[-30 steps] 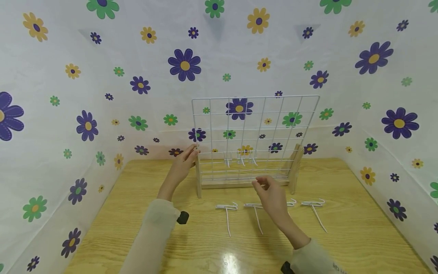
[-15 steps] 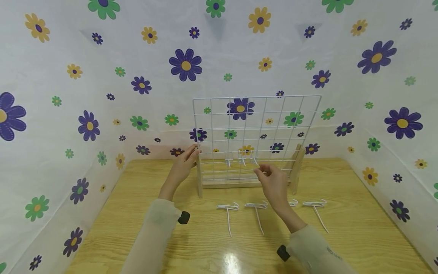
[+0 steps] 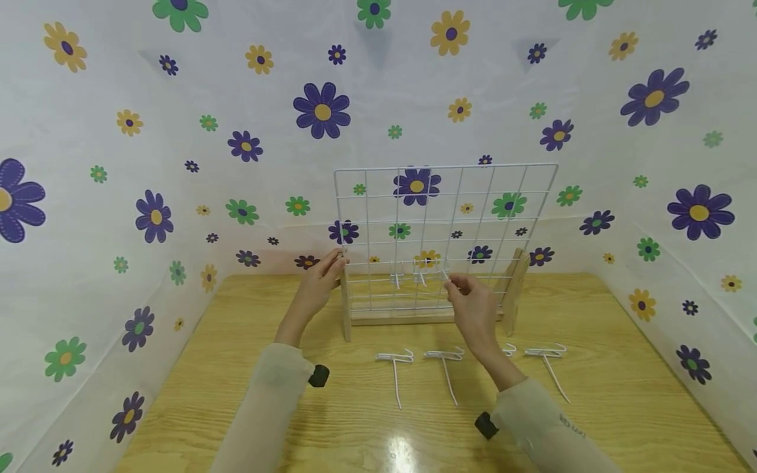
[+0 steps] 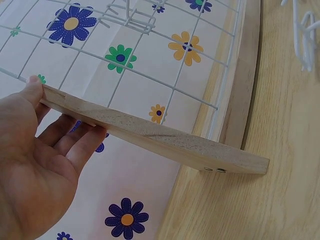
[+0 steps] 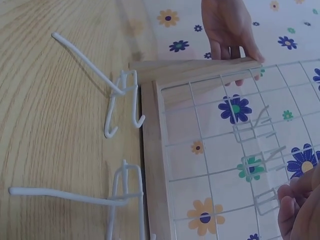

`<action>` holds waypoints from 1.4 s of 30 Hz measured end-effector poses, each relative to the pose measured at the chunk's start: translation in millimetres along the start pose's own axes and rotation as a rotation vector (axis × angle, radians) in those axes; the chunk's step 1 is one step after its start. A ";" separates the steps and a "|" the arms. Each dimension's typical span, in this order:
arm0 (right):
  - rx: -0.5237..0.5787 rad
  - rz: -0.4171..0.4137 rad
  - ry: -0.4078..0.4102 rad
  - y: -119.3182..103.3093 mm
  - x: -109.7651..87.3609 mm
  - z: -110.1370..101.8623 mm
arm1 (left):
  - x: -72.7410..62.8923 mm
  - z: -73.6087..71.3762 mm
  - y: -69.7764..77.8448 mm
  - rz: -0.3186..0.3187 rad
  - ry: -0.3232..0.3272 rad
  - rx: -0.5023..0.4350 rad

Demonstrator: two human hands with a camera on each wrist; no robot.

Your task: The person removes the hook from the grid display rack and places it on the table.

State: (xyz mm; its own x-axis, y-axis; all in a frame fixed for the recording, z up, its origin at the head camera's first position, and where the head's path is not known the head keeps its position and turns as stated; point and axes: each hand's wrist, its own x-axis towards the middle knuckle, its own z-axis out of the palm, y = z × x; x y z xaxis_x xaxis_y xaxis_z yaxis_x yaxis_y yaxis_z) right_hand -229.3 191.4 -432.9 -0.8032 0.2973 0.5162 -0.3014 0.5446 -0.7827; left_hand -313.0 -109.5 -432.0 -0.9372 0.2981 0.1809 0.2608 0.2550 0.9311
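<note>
A white wire grid panel [image 3: 446, 167] stands upright in a wooden stand. My left hand [image 3: 313, 286] grips the stand's left wooden side piece [image 4: 150, 129], thumb on one side and fingers on the other. With thumb and fingertips my right hand [image 3: 475, 312] pinches the front end of a white wire hook [image 5: 266, 200] at the grid's lower middle. That hook's back part lies against the grid; whether it is fully hooked over a wire I cannot tell. Left of it, two similar hooks [image 3: 397, 276] hang on the grid in a row.
Several loose white hooks [image 3: 395, 359] lie in a row on the wooden table [image 3: 331, 427] before the stand. One is partly hidden behind my right wrist. The stand's right side piece [image 3: 513, 295] rises behind that hand. Flower-printed cloth [image 3: 378, 79] surrounds the table.
My right hand has risen from below the hanging hooks to the rightmost one and now pinches its front end. My left hand stays on the side piece.
</note>
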 end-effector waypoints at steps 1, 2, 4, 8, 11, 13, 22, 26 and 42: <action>-0.003 0.004 0.001 -0.1 0.7 -0.3 | 0.3 0.0 -0.6 0.001 0.001 -0.003; -0.005 0.009 0.002 -0.5 1.4 -0.6 | 0.7 0.0 -1.0 0.001 0.002 -0.007; -0.005 0.012 0.004 -0.6 2.9 -1.1 | 1.4 -0.1 -1.9 0.003 0.003 -0.013; -0.006 0.014 0.011 -1.6 6.1 -2.4 | 1.3 0.0 -2.1 -0.004 0.006 -0.009; -0.005 0.007 0.019 -2.1 8.8 -3.4 | 0.5 -0.1 -2.0 -0.009 0.006 -0.002; -0.010 -0.003 0.026 -2.7 10.5 -4.3 | 0.5 -0.1 -2.4 -0.011 0.006 -0.005; -0.034 -0.114 0.067 -4.2 16.0 -8.1 | 1.4 0.4 -0.3 -0.030 0.000 -0.022; -0.026 -0.107 0.068 -7.2 16.3 -10.1 | -3.0 0.7 12.7 -0.052 -0.008 -0.016; 0.157 -0.069 0.064 -27.1 15.8 -37.5 | 3.3 -0.3 -4.4 -0.018 0.002 -0.030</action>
State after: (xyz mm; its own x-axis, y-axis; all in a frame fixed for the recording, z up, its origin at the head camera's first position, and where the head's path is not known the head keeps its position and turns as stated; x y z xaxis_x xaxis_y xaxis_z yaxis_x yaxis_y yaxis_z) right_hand -214.6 210.7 -390.5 -0.7448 0.3157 0.5878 -0.4351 0.4381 -0.7866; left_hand -317.3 -109.9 -435.4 -0.9422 0.2916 0.1647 0.2369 0.2326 0.9433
